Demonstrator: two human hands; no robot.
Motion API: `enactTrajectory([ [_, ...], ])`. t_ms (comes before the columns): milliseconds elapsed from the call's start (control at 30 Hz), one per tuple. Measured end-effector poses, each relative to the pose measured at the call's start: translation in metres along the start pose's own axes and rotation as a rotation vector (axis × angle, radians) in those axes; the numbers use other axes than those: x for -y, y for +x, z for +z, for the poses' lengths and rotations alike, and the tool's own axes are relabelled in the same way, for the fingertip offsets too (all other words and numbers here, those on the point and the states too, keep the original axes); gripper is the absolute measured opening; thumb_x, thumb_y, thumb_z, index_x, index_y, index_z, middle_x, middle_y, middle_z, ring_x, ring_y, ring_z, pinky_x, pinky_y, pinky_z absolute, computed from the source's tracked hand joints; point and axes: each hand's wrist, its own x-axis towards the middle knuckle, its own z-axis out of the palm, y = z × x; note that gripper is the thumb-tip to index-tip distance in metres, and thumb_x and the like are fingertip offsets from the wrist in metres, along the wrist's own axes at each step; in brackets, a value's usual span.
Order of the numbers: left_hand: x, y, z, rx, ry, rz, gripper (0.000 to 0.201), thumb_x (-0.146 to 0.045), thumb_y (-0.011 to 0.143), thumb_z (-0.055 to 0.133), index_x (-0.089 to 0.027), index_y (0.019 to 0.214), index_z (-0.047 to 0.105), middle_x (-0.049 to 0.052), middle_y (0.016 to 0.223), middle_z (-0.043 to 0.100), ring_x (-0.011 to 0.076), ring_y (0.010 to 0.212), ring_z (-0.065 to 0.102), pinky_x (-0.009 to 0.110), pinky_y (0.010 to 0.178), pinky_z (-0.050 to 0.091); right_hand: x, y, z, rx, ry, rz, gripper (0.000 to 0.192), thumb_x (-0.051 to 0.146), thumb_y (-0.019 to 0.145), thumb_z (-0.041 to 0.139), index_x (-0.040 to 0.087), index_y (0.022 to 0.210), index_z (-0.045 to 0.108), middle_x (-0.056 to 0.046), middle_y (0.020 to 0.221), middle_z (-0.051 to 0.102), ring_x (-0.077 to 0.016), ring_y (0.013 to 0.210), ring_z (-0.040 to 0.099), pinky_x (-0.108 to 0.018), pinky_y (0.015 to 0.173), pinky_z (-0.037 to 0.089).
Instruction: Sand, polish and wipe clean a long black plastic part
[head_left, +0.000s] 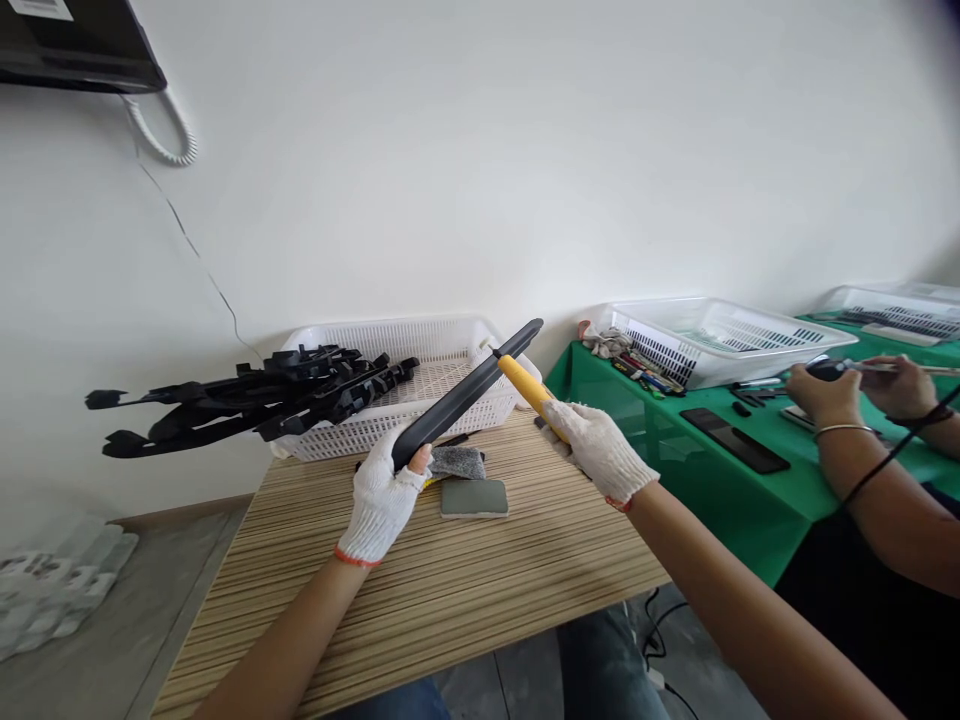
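Note:
My left hand (381,508), in a white knit glove with its thumb tip bare, is closed around the lower end of a long black plastic strip (459,402). The strip slants up and to the right above the wood-grain table. In my right hand (600,450), also gloved, is a yellow-handled tool (526,385). Its dark tip meets the strip's upper edge; the exact kind of tool cannot be made out. Beneath the strip lie a grey-green block (474,498) and a grey fuzzy pad (457,462).
Behind, a white basket (375,432) carries several black plastic parts (292,395) jutting left past its rim. To the right, a green-covered table (637,430) holds another white basket (697,375), a black phone (735,440) and markers. A co-worker's hands (832,395) handle a dark object there.

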Motion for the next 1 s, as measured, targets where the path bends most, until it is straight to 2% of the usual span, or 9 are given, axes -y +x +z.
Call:
enactTrajectory([
  [167,-0.008,0.001,0.002,0.039,-0.18,-0.088,0.058,-0.062,0.081,0.063,-0.017,0.117,0.062,0.004,0.079,0.073,0.0192,0.066,0.071,0.031,0.06,0.059,-0.003,-0.008,0.003,0.072,-0.057,-0.065,0.043,0.06,0.073,0.063,0.019,0.086,0.061,0.002,0.058,0.053,-0.0104,0.048,0.041,-0.025,0.045,0.031],
  [267,-0.015,0.001,0.002,0.034,-0.229,-0.151,0.063,-0.063,0.079,0.065,-0.016,0.12,0.059,0.003,0.074,0.071,0.0188,0.059,0.07,0.027,0.049,0.056,-0.007,-0.016,0.006,0.092,-0.225,-0.172,0.044,0.059,0.076,0.061,0.018,0.091,0.067,0.0,0.062,0.058,-0.0137,0.056,0.048,-0.027,0.052,0.036],
  [367,-0.02,-0.001,0.001,0.023,-0.193,-0.154,0.061,-0.061,0.08,0.064,-0.016,0.12,0.059,0.001,0.071,0.07,0.0171,0.055,0.068,0.026,0.047,0.055,-0.01,-0.024,0.011,0.094,-0.366,-0.256,0.043,0.057,0.079,0.062,0.02,0.098,0.071,-0.004,0.077,0.067,-0.0182,0.069,0.058,-0.03,0.061,0.042],
  [467,-0.021,-0.002,0.001,0.01,-0.179,-0.142,0.059,-0.061,0.08,0.063,-0.017,0.12,0.06,0.002,0.076,0.072,0.0167,0.057,0.069,0.025,0.046,0.054,-0.013,-0.028,0.016,0.105,-0.423,-0.302,0.039,0.053,0.082,0.062,0.023,0.105,0.072,-0.004,0.089,0.072,-0.0208,0.08,0.064,-0.031,0.069,0.045],
  [567,-0.018,-0.001,0.002,0.002,-0.164,-0.152,0.061,-0.062,0.079,0.064,-0.017,0.12,0.06,0.002,0.075,0.072,0.0167,0.057,0.069,0.024,0.045,0.053,-0.015,-0.028,0.02,0.122,-0.435,-0.299,0.037,0.052,0.083,0.062,0.026,0.107,0.072,-0.003,0.091,0.073,-0.0216,0.082,0.065,-0.031,0.07,0.045],
  [767,-0.013,-0.001,0.002,0.011,-0.18,-0.148,0.061,-0.061,0.081,0.064,-0.016,0.121,0.059,0.001,0.068,0.071,0.0169,0.054,0.067,0.026,0.046,0.053,-0.015,-0.016,0.015,0.042,-0.32,-0.315,0.045,0.057,0.079,0.063,0.021,0.104,0.071,-0.006,0.091,0.072,-0.0212,0.078,0.063,-0.033,0.07,0.046],
  [1000,-0.014,0.0,0.001,0.019,-0.181,-0.123,0.06,-0.061,0.083,0.063,-0.015,0.121,0.059,0.0,0.067,0.07,0.0148,0.05,0.064,0.025,0.046,0.053,-0.015,0.024,-0.009,-0.167,-0.277,-0.22,0.047,0.061,0.08,0.061,0.017,0.093,0.069,-0.002,0.065,0.064,-0.0155,0.058,0.053,-0.027,0.054,0.038],
])
